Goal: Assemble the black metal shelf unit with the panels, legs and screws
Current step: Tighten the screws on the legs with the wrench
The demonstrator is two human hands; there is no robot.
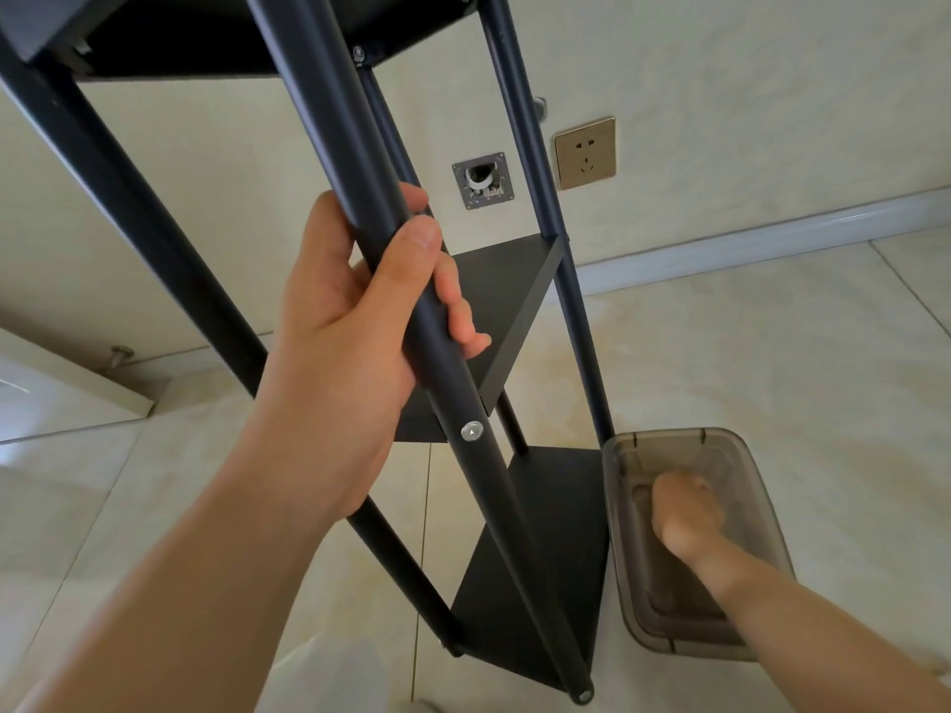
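Note:
The black metal shelf unit stands on the tiled floor, seen from above along its legs. My left hand (360, 321) grips the near leg (453, 403) just above the middle panel (509, 295). A silver screw (472, 431) sits in that leg below my hand. The bottom panel (545, 558) lies lower down, and the top panel (206, 28) fills the upper left. My right hand (687, 512) reaches into a smoky translucent plastic box (761, 512) on the floor to the right of the unit, fingers curled downward; what they hold is hidden.
A wall with a gold socket plate (585, 152) and an open outlet box (482, 180) stands behind the unit. A white baseboard (772, 234) runs along the floor. A white cabinet edge (62, 388) on a small foot is at the left.

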